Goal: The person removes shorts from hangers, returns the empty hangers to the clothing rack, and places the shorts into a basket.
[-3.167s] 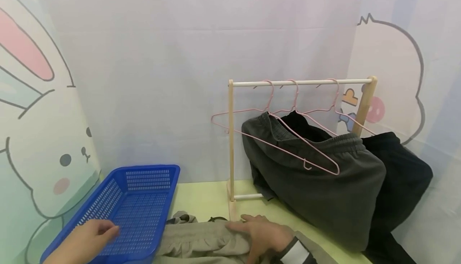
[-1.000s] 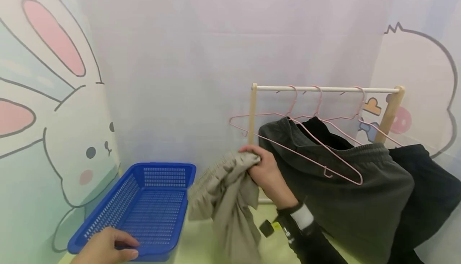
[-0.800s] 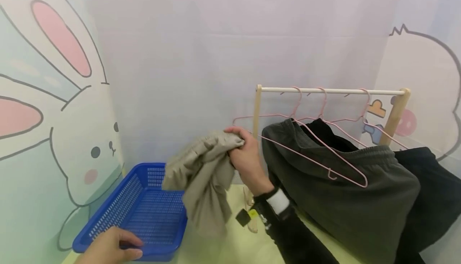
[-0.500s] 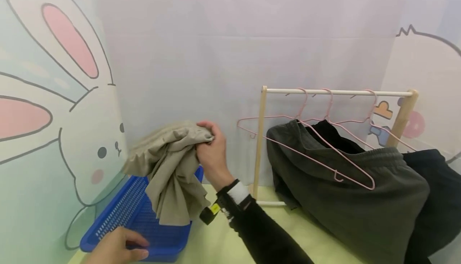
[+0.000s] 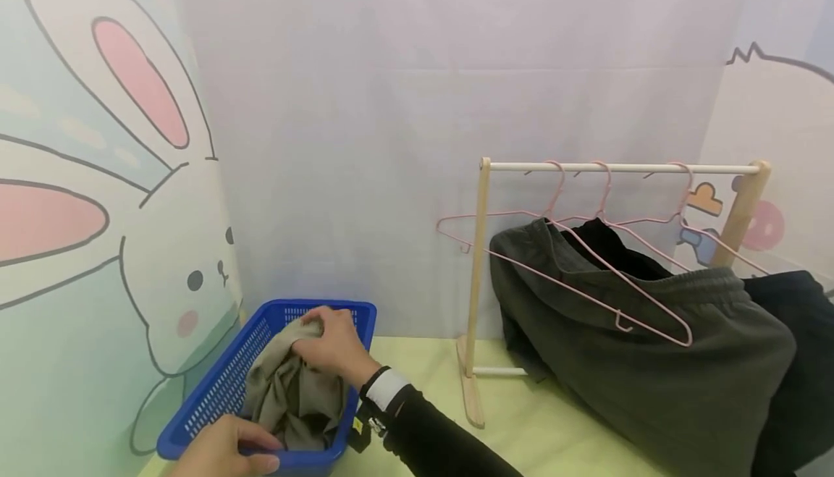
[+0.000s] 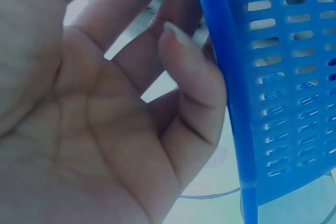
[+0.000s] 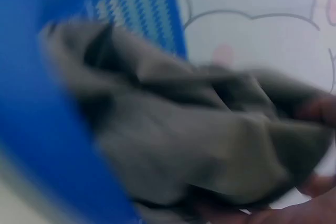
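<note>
A bunched pair of khaki pants [image 5: 293,397] lies inside the blue basket [image 5: 365,318], creased and folded over itself. From above, my right hand [image 5: 335,343] pinches the upper edge of the cloth between thumb and fingers. The right wrist view shows the same fabric blurred. At the basket's near rim my left hand [image 5: 224,448] has its thumb outside and index finger inside. In the left wrist view that hand's curled fingers [image 6: 194,87] press against the rim, and some fingertips are hidden behind it.
To the right stands a wooden rack [image 5: 478,267] with a white bar [image 5: 515,167]. Several pink hangers hang there; dark grey pants [image 5: 625,347] and black pants [image 5: 795,361] droop below them. The yellow-green tabletop [image 5: 417,390] lies between rack and basket.
My right hand has lifted the khaki pants off the table, carried them left and lowered them into the basket. The left hand has come to the basket's near rim and stays there.
</note>
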The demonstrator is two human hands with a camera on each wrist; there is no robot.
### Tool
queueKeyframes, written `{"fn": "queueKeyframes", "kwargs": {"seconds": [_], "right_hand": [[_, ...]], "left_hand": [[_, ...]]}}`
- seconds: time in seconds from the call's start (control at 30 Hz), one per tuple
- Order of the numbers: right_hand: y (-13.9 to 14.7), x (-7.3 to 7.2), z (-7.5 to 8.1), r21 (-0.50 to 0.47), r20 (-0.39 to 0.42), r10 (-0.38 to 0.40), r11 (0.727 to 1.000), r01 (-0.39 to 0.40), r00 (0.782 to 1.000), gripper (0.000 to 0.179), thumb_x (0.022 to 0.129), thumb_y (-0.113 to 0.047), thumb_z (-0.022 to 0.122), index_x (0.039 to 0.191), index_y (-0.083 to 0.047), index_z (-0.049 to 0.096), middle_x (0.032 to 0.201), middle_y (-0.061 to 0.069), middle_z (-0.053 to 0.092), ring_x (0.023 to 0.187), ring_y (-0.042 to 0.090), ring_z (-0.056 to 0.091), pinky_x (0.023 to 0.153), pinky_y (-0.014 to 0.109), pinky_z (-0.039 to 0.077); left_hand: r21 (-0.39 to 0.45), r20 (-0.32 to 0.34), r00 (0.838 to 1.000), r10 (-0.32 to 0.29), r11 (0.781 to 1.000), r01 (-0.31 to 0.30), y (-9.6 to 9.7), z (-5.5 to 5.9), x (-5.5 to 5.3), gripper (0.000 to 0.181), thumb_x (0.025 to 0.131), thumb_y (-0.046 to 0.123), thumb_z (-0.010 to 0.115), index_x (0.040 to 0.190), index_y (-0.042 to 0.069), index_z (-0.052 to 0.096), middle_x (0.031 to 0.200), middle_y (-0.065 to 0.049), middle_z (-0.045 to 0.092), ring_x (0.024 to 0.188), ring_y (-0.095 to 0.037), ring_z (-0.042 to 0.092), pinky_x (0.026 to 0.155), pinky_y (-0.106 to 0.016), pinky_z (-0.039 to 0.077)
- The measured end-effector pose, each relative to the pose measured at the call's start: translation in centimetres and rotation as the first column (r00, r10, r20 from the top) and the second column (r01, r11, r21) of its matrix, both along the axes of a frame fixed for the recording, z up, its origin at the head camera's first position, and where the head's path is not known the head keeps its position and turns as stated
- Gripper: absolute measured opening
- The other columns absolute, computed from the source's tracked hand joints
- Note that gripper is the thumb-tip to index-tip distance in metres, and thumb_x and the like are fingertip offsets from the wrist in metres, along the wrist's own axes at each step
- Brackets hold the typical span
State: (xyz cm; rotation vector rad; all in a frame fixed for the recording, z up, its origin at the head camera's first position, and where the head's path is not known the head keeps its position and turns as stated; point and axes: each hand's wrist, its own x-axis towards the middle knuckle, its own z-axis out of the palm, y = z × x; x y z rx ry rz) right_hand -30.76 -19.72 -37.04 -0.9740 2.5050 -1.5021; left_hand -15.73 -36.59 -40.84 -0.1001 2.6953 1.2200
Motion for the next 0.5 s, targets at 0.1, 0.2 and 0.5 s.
{"fn": "queueKeyframes", "kwargs": {"seconds": [0.1,0.2,0.5], "right_hand": [[1.0,0.3,-0.3,0.398,-0.165,0.098,0.917,-0.025,0.981,0.053,0.09,-0.046,0.072,0.141,-0.035,0.062,0.15,0.007,0.048,0.132,0.026,0.05,0.095,0.044,0.051],[1.8,0.7,-0.6,0.671,-0.237,0.244,0.741,-0.023,0.94,0.07,0.09,-0.051,0.075,0.154,-0.043,0.047,0.154,0.003,0.049,0.14,0.028,0.048,0.108,0.049,0.048],[2.2,0.9,-1.2,0.774,-0.224,0.341,0.631,-0.045,0.913,0.08,0.087,-0.031,0.081,0.156,-0.039,0.041,0.126,-0.009,0.069,0.101,0.007,0.064,0.095,0.03,0.051]], "left_hand": [[-0.009,-0.003,1.0,-0.001,1.0,0.001,0.1,-0.1,-0.2,0.02,0.089,0.018,0.081,0.105,0.006,0.08,0.098,-0.008,0.075,0.087,-0.024,0.07,0.077,-0.047,0.059],[-0.035,-0.019,1.0,-0.002,0.999,0.001,0.2,-0.1,-0.3,0.017,0.089,0.018,0.081,0.103,0.008,0.082,0.097,-0.007,0.077,0.086,-0.022,0.071,0.075,-0.047,0.06],[-0.014,-0.034,0.997,-0.073,0.997,0.073,-0.4,0.0,-0.3,0.023,0.091,0.022,0.08,0.107,0.005,0.081,0.099,-0.009,0.077,0.086,-0.022,0.071,0.075,-0.043,0.06]]}}
